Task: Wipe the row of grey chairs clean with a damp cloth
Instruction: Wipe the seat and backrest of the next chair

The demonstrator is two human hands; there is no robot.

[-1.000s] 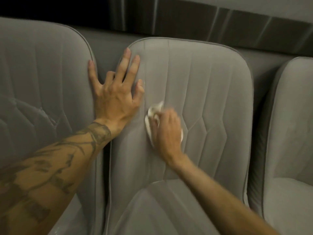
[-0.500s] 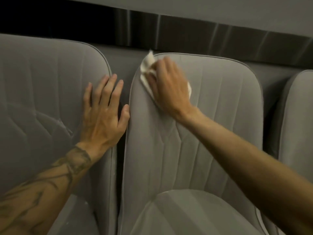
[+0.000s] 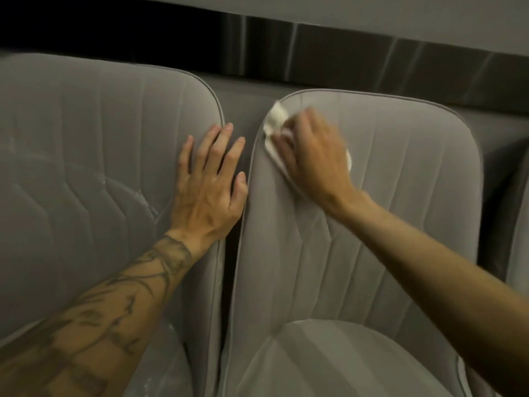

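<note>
Two grey upholstered chairs stand side by side: the left chair (image 3: 86, 167) and the middle chair (image 3: 400, 196). My right hand (image 3: 312, 156) presses a white cloth (image 3: 274, 121) against the upper left corner of the middle chair's backrest; most of the cloth is hidden under the hand. My left hand (image 3: 209, 184) lies flat with spread, straight fingers on the right edge of the left chair's backrest, its thumb at the gap between the two chairs.
A sliver of a third grey chair (image 3: 519, 224) shows at the right edge. Behind the backrests runs a grey ledge (image 3: 246, 90) and a dark panelled wall (image 3: 343, 53). The middle chair's seat cushion (image 3: 329, 359) lies below my right arm.
My right hand and the cloth went from the middle of the backrest up to its top left corner, then slightly down along the left edge. My left hand shifted from the middle chair onto the left chair.
</note>
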